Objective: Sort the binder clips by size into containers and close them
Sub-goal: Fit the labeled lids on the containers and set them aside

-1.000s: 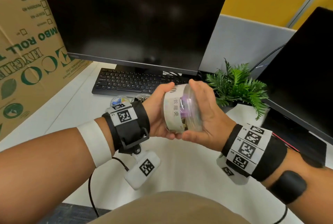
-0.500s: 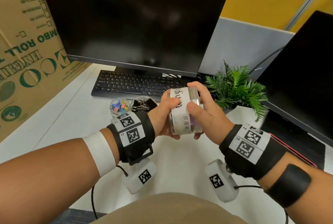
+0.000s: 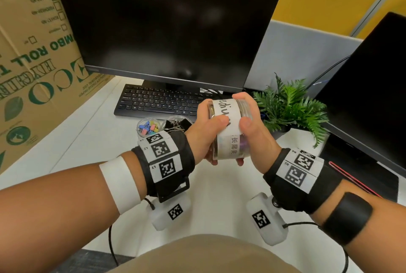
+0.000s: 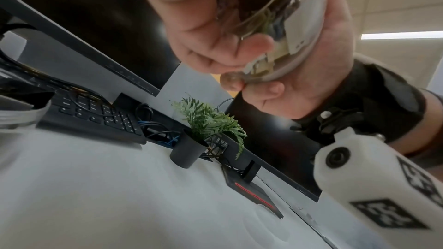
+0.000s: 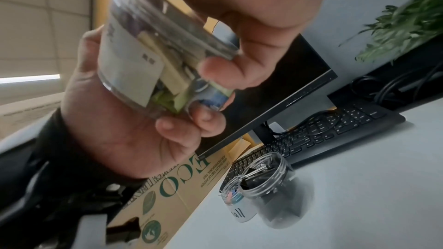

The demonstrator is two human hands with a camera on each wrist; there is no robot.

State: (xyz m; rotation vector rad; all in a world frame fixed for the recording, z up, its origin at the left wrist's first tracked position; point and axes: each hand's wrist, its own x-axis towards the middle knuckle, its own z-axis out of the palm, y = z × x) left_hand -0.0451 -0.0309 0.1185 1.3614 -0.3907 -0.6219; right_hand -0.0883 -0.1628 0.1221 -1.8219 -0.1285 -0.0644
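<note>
Both hands hold a clear jar (image 3: 227, 140) upright above the desk, near the keyboard's right end. Its white label has handwritten letters, and coloured binder clips show through the wall (image 5: 172, 75). My left hand (image 3: 206, 132) grips the jar's left side, thumb across the label. My right hand (image 3: 252, 129) grips the right side, its fingers curled over the top end. From below, the jar's base (image 4: 282, 26) sits between the two palms. Two open jars stand on the desk: one with small coloured clips (image 3: 147, 128), one with black clips (image 3: 175, 124).
A black keyboard (image 3: 158, 102) and a monitor (image 3: 167, 26) lie behind the jars. A potted fern (image 3: 290, 107) stands just right of my hands, before a second monitor (image 3: 369, 88). A cardboard box (image 3: 33, 63) walls the left side. White desk (image 3: 219, 195) lies below my wrists.
The jar went from lying on its side between my palms to standing upright. Both hands turned with it and moved a little away from me, uncovering the two open jars.
</note>
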